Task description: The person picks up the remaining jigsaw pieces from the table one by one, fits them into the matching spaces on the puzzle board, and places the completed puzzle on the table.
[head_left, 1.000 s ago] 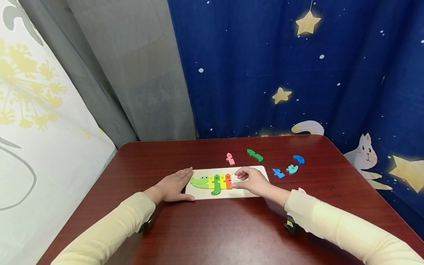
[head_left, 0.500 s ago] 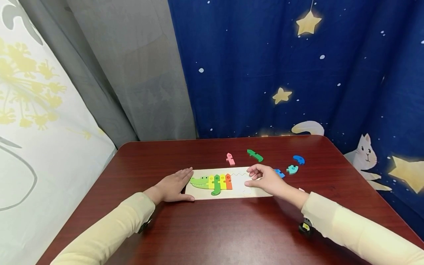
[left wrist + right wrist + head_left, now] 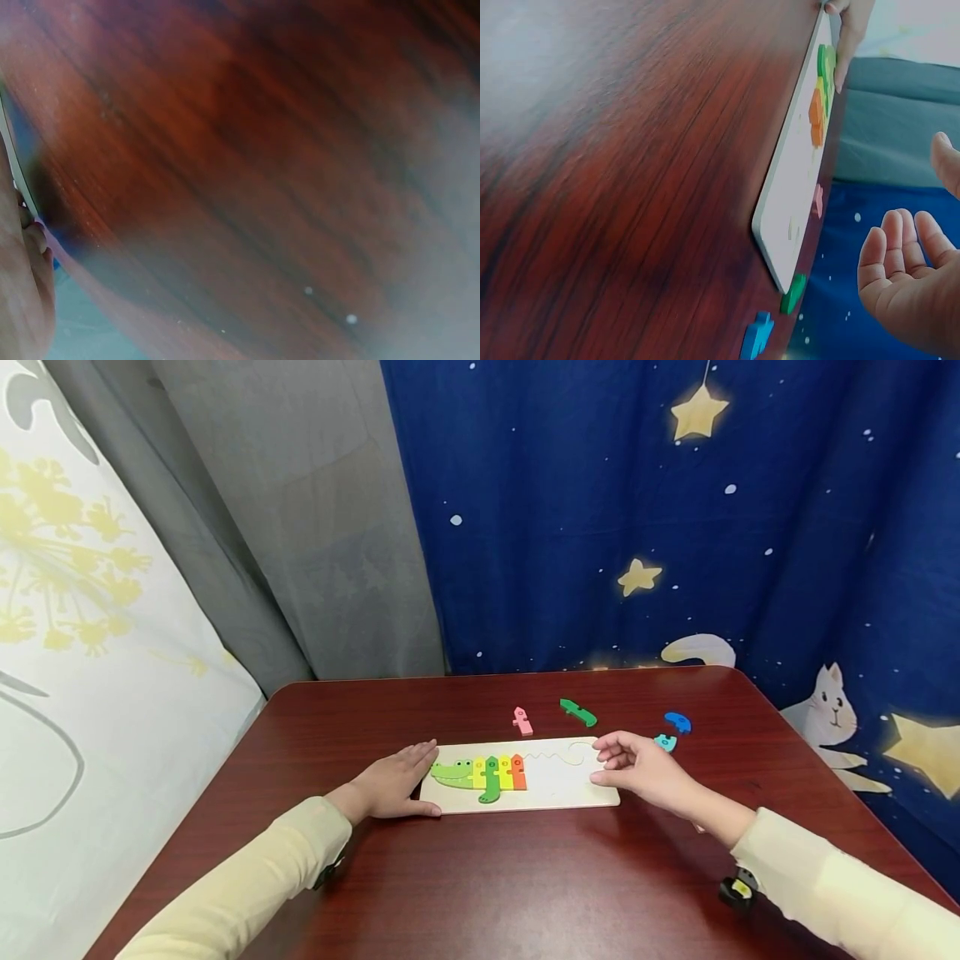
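Note:
A pale wooden puzzle board (image 3: 570,789) lies on the table, with a crocodile partly filled in at its left. Its green head piece (image 3: 453,774), yellow pieces, a green leg piece (image 3: 491,781) and an orange piece (image 3: 518,773) sit side by side. My left hand (image 3: 386,783) rests at the board's left end, fingers extended and thumb by the front corner. Over the right end hovers my right hand (image 3: 645,772); the right wrist view shows its fingers (image 3: 895,244) loosely bent, thumb apart, holding nothing. Printed outline lines show on the bare right half.
Loose pieces lie beyond the board: pink (image 3: 522,721), green (image 3: 578,712), dark blue (image 3: 678,722) and teal (image 3: 665,742). A blue piece (image 3: 757,337), hidden by my right hand in the head view, shows in the right wrist view. Curtains hang behind the table (image 3: 480,885).
My right hand has drawn back rightward from beside the orange piece to the board's right end, uncovering the outline and covering the nearer blue piece. The left hand stays put.

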Demonstrator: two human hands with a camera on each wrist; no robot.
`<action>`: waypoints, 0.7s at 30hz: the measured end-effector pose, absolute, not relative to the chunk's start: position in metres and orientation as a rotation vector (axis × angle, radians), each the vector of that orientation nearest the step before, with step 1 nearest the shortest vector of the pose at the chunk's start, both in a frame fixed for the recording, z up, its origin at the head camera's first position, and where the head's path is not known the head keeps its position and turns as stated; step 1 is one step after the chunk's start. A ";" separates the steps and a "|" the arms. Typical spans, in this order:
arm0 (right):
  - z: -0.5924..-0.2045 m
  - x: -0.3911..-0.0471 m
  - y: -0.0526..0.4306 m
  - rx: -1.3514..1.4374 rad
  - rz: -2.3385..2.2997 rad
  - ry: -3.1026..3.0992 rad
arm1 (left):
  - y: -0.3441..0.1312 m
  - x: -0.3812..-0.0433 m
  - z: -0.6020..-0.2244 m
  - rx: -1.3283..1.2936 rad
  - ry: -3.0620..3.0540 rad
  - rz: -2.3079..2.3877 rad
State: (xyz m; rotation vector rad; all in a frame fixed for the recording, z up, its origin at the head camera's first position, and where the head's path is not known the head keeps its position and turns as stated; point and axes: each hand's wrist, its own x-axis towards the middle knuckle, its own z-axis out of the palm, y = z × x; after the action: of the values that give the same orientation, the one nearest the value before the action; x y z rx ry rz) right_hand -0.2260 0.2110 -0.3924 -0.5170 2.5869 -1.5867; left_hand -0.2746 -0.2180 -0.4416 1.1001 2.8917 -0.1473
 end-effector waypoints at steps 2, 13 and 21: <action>-0.391 -0.223 0.218 -0.494 -1.603 2.583 | -0.218 -0.274 -0.442 1.103 2.892 -0.148; -0.393 -0.207 0.255 -0.415 -1.583 2.666 | -0.217 -0.273 -0.440 1.110 2.889 -0.133; -0.397 -0.201 0.281 -0.352 -1.523 2.735 | -0.217 -0.273 -0.438 1.100 2.886 -0.128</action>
State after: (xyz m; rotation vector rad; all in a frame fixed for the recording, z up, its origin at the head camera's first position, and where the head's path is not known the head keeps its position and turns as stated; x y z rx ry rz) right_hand -0.2008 0.2810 -0.3971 -0.3517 2.7346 -1.5232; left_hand -0.2726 -0.2167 -0.4382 1.1002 2.8862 -0.1282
